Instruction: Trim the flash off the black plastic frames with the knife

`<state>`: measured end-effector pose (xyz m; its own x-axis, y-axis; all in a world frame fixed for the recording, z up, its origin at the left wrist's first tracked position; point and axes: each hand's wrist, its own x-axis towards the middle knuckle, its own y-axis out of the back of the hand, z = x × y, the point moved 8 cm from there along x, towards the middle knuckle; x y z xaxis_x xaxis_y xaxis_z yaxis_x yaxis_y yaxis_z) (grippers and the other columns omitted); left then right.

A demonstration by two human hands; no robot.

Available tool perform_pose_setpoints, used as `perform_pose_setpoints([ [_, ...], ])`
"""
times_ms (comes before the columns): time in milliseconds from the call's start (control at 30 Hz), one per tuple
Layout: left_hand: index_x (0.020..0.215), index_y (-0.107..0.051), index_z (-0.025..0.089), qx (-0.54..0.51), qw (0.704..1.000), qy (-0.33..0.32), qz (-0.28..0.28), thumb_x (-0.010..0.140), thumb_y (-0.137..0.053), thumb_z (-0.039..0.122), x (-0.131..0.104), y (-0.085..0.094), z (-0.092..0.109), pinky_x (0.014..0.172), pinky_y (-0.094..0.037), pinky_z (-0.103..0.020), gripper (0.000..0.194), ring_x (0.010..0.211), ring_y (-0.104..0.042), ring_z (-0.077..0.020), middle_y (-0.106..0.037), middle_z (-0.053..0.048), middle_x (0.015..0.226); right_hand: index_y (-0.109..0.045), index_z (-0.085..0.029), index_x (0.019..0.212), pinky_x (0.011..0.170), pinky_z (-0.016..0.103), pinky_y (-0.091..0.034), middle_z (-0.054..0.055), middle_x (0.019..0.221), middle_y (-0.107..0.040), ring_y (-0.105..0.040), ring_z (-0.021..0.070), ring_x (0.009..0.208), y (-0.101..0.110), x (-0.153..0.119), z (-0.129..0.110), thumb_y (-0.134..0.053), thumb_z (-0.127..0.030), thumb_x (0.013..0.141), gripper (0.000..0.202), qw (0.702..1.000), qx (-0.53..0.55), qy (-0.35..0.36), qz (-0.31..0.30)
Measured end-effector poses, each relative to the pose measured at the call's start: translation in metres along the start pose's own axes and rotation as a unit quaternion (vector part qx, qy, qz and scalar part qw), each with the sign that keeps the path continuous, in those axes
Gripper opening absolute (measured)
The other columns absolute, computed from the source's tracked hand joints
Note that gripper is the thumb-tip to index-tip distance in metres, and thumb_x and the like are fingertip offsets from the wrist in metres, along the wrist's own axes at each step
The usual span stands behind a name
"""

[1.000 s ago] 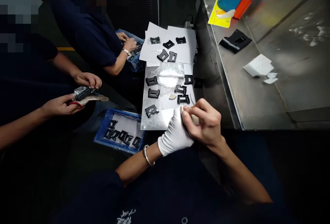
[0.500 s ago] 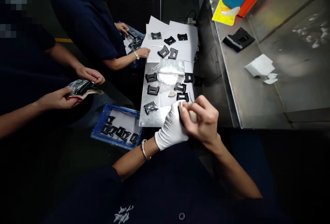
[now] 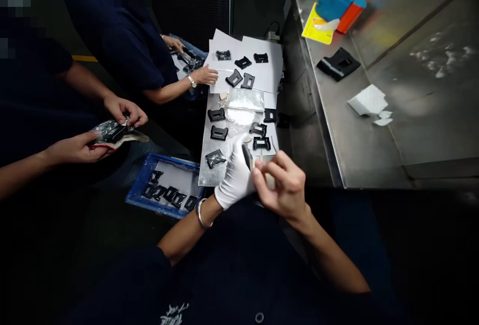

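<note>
My left hand, in a white glove, is closed round a black part whose edge shows between thumb and fingers. My bare right hand pinches a small pale piece against that part; most of the piece is hidden by the fingers. Just beyond my hands, black frame-shaped parts lie on the metal table. A black part in clear wrap rests left of my glove. Farther back are clear plastic bags and white sheets bearing several black parts.
A blue tray of black parts stands at the table's left. Two people work on the left, one holding a wrapped part. On the steel bench at right lie a black part, crumpled white paper and a blue holder.
The view has shifted slightly. My hands have turned a little, and the black part's edge shows more in my glove. The far person's hand near the sheets has opened out.
</note>
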<state>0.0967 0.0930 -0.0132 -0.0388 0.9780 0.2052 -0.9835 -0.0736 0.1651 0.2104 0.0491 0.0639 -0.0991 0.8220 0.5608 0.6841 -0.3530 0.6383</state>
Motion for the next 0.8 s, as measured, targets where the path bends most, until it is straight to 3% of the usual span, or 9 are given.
perform_pose_setpoints([
  [167,0.139,-0.044,0.017,0.016,0.998,-0.050,-0.016,0.073,-0.083,0.033,0.019,0.013,0.008,0.107,-0.053,-0.056,0.078,0.119,-0.061,-0.0350,-0.059,-0.018,0.128,-0.070,-0.019,0.084,0.059,0.027,-0.045,0.002,0.075,-0.052,-0.052,0.0143,0.067,0.004,-0.013,-0.014,-0.072,-0.015,0.084,0.004,1.000,-0.001,0.017,0.008],
  [267,0.136,-0.046,0.018,0.009,0.999,-0.035,0.005,0.079,-0.077,0.029,0.019,0.015,0.013,0.105,-0.054,-0.050,0.066,0.117,-0.062,-0.0316,-0.058,-0.017,0.127,-0.070,-0.019,0.083,0.057,0.027,-0.045,0.002,0.074,-0.051,-0.052,0.0145,0.066,0.004,-0.004,-0.017,-0.071,-0.018,0.085,0.003,0.999,-0.004,0.030,0.012],
  [367,0.136,-0.047,0.019,0.025,0.999,-0.036,-0.015,0.087,-0.062,0.023,0.014,0.010,0.020,0.099,-0.057,-0.044,0.051,0.109,-0.065,-0.0260,-0.061,-0.014,0.122,-0.073,-0.020,0.094,0.056,0.029,-0.047,0.003,0.077,-0.055,-0.054,0.0156,0.067,0.009,0.000,-0.023,-0.073,-0.018,0.083,0.010,0.998,-0.010,0.055,0.036],
  [533,0.139,-0.043,0.020,-0.025,0.994,-0.100,0.024,0.081,-0.073,0.032,0.008,0.016,0.027,0.102,-0.056,-0.046,0.066,0.108,-0.064,-0.0257,-0.061,-0.013,0.124,-0.073,-0.019,0.110,0.056,0.029,-0.049,0.006,0.083,-0.059,-0.060,0.0183,0.073,0.016,-0.011,-0.028,-0.077,-0.011,0.077,0.034,0.994,-0.017,0.089,0.062],
  [667,0.133,-0.046,0.020,-0.019,0.997,-0.068,0.025,0.091,-0.066,0.037,0.005,0.011,0.020,0.106,-0.055,-0.047,0.049,0.116,-0.063,-0.0267,-0.060,-0.015,0.129,-0.073,-0.020,0.108,0.058,0.030,-0.050,0.005,0.082,-0.059,-0.060,0.0180,0.072,0.014,-0.011,-0.029,-0.077,-0.014,0.079,0.030,0.990,-0.043,0.112,0.078],
  [800,0.127,-0.051,0.021,-0.006,0.997,-0.071,0.033,0.092,-0.066,0.042,0.003,0.005,0.016,0.103,-0.057,-0.047,0.043,0.116,-0.064,-0.0285,-0.063,-0.015,0.121,-0.074,-0.019,0.103,0.057,0.027,-0.047,0.004,0.078,-0.058,-0.057,0.0162,0.070,0.011,-0.010,-0.026,-0.075,-0.016,0.081,0.022,0.990,-0.066,0.096,0.084],
])
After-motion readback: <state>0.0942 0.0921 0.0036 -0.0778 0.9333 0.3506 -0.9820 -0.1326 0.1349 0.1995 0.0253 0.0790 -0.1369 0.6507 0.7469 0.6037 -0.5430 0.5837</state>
